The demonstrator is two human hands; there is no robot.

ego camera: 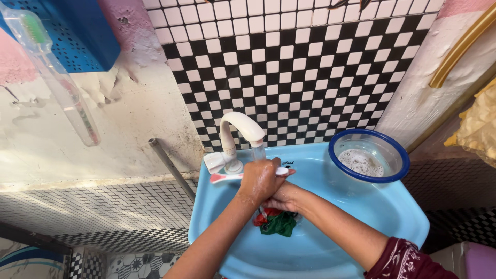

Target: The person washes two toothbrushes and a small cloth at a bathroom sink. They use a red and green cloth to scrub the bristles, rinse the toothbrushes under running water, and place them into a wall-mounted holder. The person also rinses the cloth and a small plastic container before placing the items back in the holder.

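A round bowl (369, 157) of clear plastic with a blue rim sits on the back right corner of the basin's ledge, foamy water in its bottom. Behind it rises a wall of small black and white tiles (310, 67). A blue perforated basket (77, 33) hangs at upper left, and a clear toothbrush case (54, 72) with a green-bristled brush inside slants down below it. A grey pipe (173, 168) runs diagonally down the peeling wall left of the basin.

My right hand (281, 196) sits mostly hidden under my left hand (261, 178), so I can't tell its grip. Below them in the blue sink (361, 217), a red and green item (276, 223) is partly covered. The sink's front runs off the bottom edge.
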